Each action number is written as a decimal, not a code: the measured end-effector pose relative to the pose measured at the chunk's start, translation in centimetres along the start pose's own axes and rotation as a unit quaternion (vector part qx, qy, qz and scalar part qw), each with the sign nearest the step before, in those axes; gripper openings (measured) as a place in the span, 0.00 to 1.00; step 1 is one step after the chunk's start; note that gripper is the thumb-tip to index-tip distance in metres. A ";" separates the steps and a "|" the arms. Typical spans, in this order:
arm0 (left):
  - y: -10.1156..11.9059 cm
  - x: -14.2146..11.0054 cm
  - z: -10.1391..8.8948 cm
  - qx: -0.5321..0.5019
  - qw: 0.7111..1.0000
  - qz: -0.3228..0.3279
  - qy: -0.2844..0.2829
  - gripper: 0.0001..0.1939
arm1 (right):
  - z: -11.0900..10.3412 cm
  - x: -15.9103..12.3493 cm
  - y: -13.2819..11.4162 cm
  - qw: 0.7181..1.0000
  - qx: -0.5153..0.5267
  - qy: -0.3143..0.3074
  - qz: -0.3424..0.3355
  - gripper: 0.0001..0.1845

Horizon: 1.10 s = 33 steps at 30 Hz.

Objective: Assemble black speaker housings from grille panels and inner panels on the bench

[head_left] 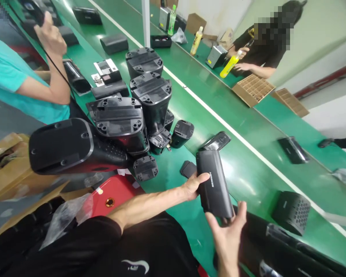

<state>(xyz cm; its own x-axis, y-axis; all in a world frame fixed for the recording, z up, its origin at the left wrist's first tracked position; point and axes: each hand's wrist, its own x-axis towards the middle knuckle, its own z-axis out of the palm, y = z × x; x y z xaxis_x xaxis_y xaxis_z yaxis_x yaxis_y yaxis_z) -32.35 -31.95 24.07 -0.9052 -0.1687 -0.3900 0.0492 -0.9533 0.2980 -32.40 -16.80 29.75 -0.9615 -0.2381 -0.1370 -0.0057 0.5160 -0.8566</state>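
Both my hands hold a black, long speaker housing (215, 184) with small white lettering on its face, tilted over the green bench. My left hand (193, 186) grips its upper side, and my right hand (227, 240) cups its lower end with the fingers spread. A flat black piece (188, 169) lies just beyond my left fingers. Beside it rests a black part with a glossy panel (216, 141). A black grille block (291, 212) stands to the right of my right hand, apart from it.
Several black moulded housings (144, 111) with screw holes crowd the green bench (242, 154). A red casing (112, 198) and a plastic bag (66, 219) sit near my left arm. Co-workers stand across the bench: one in a teal shirt (14, 73), another holding a yellow bottle (230, 64).
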 end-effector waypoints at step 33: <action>1.5 -3.1 0.7 0.261 0.963 0.002 0.060 0.64 | -1.6 -4.4 -1.0 0.985 -0.054 0.147 -0.067 0.43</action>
<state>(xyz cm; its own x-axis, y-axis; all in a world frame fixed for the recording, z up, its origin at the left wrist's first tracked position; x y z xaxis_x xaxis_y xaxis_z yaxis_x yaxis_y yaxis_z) -29.78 -32.70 26.38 -0.8484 -0.2296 -0.4770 -0.1952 -0.7019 0.6850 -28.63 -14.95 32.04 -0.9880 -0.0702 0.1372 -0.1522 0.5851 -0.7965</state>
